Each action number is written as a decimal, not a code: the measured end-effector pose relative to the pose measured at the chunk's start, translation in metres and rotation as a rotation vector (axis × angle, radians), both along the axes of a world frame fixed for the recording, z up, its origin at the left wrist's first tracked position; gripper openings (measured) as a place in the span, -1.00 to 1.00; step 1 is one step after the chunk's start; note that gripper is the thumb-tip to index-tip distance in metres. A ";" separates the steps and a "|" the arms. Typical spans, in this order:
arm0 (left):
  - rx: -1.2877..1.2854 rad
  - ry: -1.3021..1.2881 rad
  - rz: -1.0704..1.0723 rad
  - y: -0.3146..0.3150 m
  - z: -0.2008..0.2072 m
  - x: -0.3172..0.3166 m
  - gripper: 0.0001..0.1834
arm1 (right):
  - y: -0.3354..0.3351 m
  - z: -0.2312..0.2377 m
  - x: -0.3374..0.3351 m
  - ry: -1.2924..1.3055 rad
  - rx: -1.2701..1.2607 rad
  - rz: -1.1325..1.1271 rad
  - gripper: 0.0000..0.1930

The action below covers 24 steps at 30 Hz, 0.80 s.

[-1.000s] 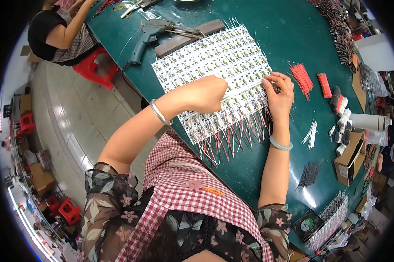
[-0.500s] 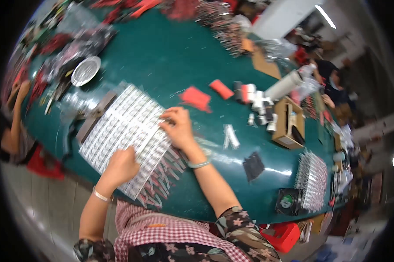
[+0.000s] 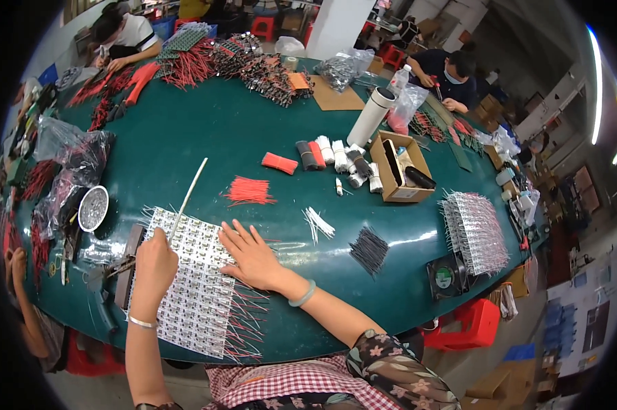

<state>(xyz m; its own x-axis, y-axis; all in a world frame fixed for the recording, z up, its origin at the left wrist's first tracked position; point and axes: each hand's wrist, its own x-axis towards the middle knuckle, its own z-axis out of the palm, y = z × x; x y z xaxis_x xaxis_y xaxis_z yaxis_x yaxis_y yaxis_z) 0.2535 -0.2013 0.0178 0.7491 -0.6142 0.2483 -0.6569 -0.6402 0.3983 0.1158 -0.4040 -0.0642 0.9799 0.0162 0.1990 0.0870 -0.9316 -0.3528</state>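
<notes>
A white panel of small circuit boards (image 3: 195,294) lies on the green table in front of me, with thin red and white wires (image 3: 248,321) sticking out along its right side. My left hand (image 3: 156,263) is closed over the panel's left part. From its fist a long thin pale strip (image 3: 191,188) slants up and away to the right. Fingers spread, my right hand (image 3: 253,261) rests flat on the panel's upper right part and holds nothing. Beside the panel's left edge, partly behind my left wrist, is a dark grey bar-shaped block (image 3: 127,266).
Red tubing pieces (image 3: 250,190), white tubes (image 3: 318,223) and black tubes (image 3: 369,249) lie to the right. Beyond stand a cardboard box (image 3: 407,195) and a white flask (image 3: 372,117). A silvery bowl (image 3: 93,208) sits left. Wired boards (image 3: 476,232) and a fan (image 3: 446,276) occupy the right edge.
My view has swung, and the panel appears lower and more upright. My left hand now grips the long strip. The right hand's bent fingers have spread flat on the panel.
</notes>
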 end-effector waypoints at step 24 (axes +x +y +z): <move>-0.177 -0.022 0.496 0.161 -0.017 -0.006 -0.79 | -0.089 0.029 -0.051 -0.367 0.148 -0.531 -0.51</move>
<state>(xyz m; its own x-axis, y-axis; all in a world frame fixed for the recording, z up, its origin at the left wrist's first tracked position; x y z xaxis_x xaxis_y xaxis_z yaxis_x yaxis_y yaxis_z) 0.2473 -0.0402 0.0006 0.9327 -0.1342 0.3347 -0.3011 -0.8004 0.5184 0.0650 -0.4930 -0.0350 0.7155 -0.5037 0.4840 -0.2319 -0.8249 -0.5156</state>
